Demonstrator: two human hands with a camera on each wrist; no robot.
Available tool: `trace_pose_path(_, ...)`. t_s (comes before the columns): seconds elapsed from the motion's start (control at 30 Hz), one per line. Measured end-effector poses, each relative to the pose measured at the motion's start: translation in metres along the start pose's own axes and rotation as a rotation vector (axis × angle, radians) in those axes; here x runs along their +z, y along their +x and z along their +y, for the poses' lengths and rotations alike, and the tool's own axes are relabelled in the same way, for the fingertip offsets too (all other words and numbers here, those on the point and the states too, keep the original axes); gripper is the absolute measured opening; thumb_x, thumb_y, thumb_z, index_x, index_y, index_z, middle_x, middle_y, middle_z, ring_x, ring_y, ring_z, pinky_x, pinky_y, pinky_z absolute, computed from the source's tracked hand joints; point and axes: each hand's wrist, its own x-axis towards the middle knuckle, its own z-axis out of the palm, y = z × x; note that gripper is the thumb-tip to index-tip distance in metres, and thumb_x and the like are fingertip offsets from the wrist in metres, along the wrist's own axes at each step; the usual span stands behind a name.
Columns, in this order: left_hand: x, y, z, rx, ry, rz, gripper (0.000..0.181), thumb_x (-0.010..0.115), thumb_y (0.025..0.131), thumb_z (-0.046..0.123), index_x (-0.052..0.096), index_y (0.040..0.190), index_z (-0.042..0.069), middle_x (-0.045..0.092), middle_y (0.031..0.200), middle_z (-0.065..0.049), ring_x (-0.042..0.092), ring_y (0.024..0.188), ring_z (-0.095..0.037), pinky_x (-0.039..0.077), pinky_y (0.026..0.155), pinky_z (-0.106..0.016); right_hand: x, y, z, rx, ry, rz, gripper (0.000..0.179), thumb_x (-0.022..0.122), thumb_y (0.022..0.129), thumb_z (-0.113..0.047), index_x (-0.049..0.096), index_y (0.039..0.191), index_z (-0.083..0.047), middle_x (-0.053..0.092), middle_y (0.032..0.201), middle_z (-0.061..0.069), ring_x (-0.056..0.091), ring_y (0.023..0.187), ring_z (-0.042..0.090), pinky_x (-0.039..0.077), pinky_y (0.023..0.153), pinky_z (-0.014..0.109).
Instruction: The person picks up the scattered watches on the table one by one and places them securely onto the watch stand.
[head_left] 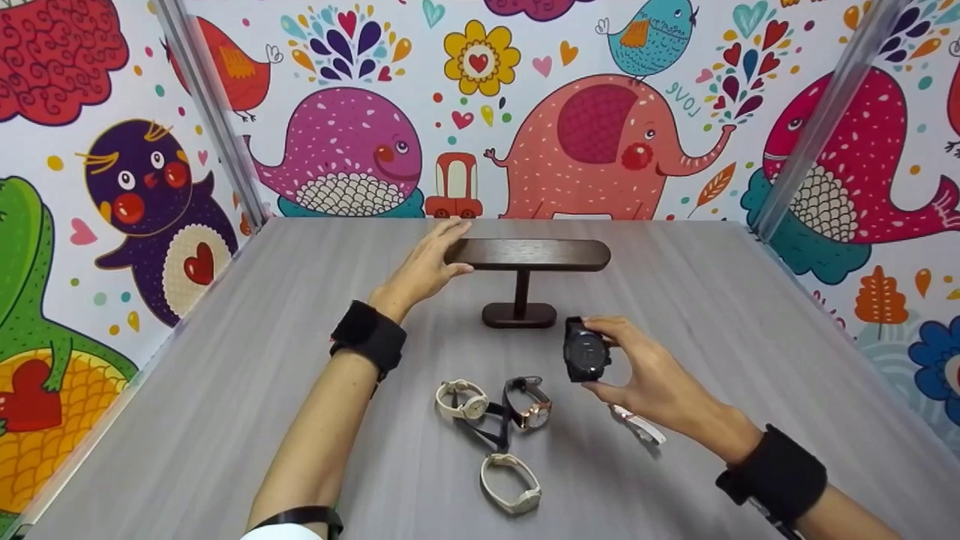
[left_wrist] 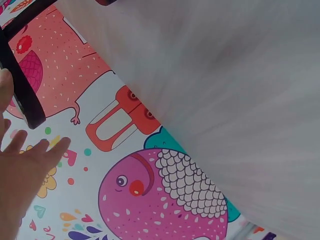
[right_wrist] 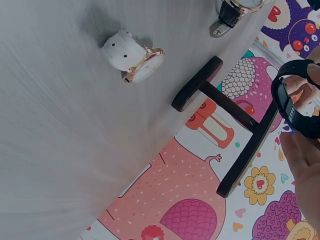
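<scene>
A dark wooden T-shaped display stand [head_left: 545,255] stands on the table. My left hand [head_left: 424,266] is at the left end of its top bar, thumb along the near side and the other fingers extended past the end. In the left wrist view, the thumb overlaps the bar [left_wrist: 22,90] while the fingers spread apart beyond it. My right hand [head_left: 652,367] pinches a black wristwatch [head_left: 586,352] between thumb and fingers, its dial facing up toward my head, in front and to the right of the stand's base. In the right wrist view, its strap [right_wrist: 295,66] forms a closed loop.
Nearer me lie a cream watch [head_left: 453,411], a dark-strapped watch with a rose-gold case [head_left: 537,417] and another cream watch [head_left: 489,484]. Dark straps [head_left: 491,439] lie between them. A white-strapped watch [head_left: 637,425] is below my right hand. Printed panels [head_left: 465,120] enclose the table.
</scene>
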Motion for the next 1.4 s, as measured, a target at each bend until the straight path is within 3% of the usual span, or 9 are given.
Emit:
trace_pose_path(0.2,0.001,-0.001,-0.001,0.029,0.011,-0.023,0.052,0.063,0.097,0.009,0.048,0.144,-0.005,0.049,0.150,-0.023,0.044,0.143,-0.035,0.036,0.121,-0.044,-0.001,0.002,0.002,0.006,-0.018,0.010,0.077,0.091,0.065,-0.004,0.055,0.133,0.002,0.063,0.128,0.012,0.068,0.110,0.022,0.054,0.095,0.019)
trace_pose_path(0.43,0.002,0.000,0.000,0.101,0.056,-0.005,0.047,0.061,0.097,0.006,0.051,0.140,-0.010,0.053,0.143,-0.027,0.051,0.136,-0.038,0.042,0.117,-0.044,-0.012,0.010,0.012,0.066,-0.038,0.038,0.073,0.091,0.067,-0.005,0.057,0.131,0.002,0.065,0.125,0.013,0.068,0.109,0.023,0.053,0.096,0.018)
trace_pose_path(0.63,0.002,0.002,0.005,0.090,0.116,-0.029,0.046,0.059,0.099,0.007,0.050,0.141,-0.009,0.052,0.144,-0.027,0.051,0.136,-0.038,0.042,0.117,-0.043,-0.026,0.019,0.030,0.112,-0.058,0.058,0.071,0.089,0.070,-0.004,0.056,0.132,0.005,0.065,0.124,0.017,0.067,0.106,0.027,0.046,0.096,0.007)
trace_pose_path(0.8,0.004,0.001,0.007,0.071,0.177,-0.055,0.047,0.056,0.101,0.007,0.046,0.144,-0.010,0.048,0.148,-0.028,0.047,0.140,-0.040,0.038,0.120,-0.044,-0.035,0.028,0.046,0.179,-0.043,0.052,0.073,0.087,0.071,0.000,0.053,0.134,0.007,0.058,0.131,0.022,0.061,0.114,0.030,0.037,0.095,-0.004)
trace_pose_path(0.93,0.005,-0.002,0.007,0.068,0.214,-0.047,0.046,0.054,0.102,0.006,0.045,0.144,-0.010,0.047,0.149,-0.029,0.046,0.140,-0.041,0.036,0.120,-0.045,-0.040,0.035,0.058,0.248,-0.040,0.021,0.070,0.084,0.073,0.003,0.050,0.135,0.008,0.053,0.129,0.024,0.057,0.115,0.033,0.056,0.099,0.026)
trace_pose_path(1.03,0.006,-0.003,0.007,0.064,0.219,-0.051,0.046,0.052,0.103,0.006,0.043,0.144,-0.011,0.045,0.151,-0.030,0.043,0.142,-0.041,0.034,0.122,-0.046,-0.044,0.039,0.069,0.299,-0.038,-0.019,0.068,0.081,0.076,0.004,0.048,0.135,0.009,0.052,0.127,0.025,0.058,0.113,0.037,0.054,0.096,0.059)
trace_pose_path(1.27,0.005,-0.008,0.005,0.087,0.246,-0.042,0.044,0.052,0.102,0.004,0.045,0.141,-0.015,0.045,0.149,-0.033,0.043,0.142,-0.043,0.034,0.121,-0.049,-0.049,0.049,0.090,0.431,-0.025,-0.113,0.066,0.076,0.083,0.000,0.043,0.140,0.007,0.047,0.134,0.029,0.052,0.120,0.045,0.047,0.102,0.065)
trace_pose_path(1.4,0.002,-0.009,0.007,0.089,0.243,-0.040,0.044,0.052,0.102,0.005,0.045,0.141,-0.014,0.045,0.148,-0.033,0.043,0.141,-0.044,0.034,0.121,-0.049,-0.051,0.057,0.095,0.462,-0.001,-0.138,0.066,0.074,0.086,-0.001,0.040,0.141,0.009,0.044,0.137,0.032,0.049,0.124,0.049,0.044,0.104,0.066)
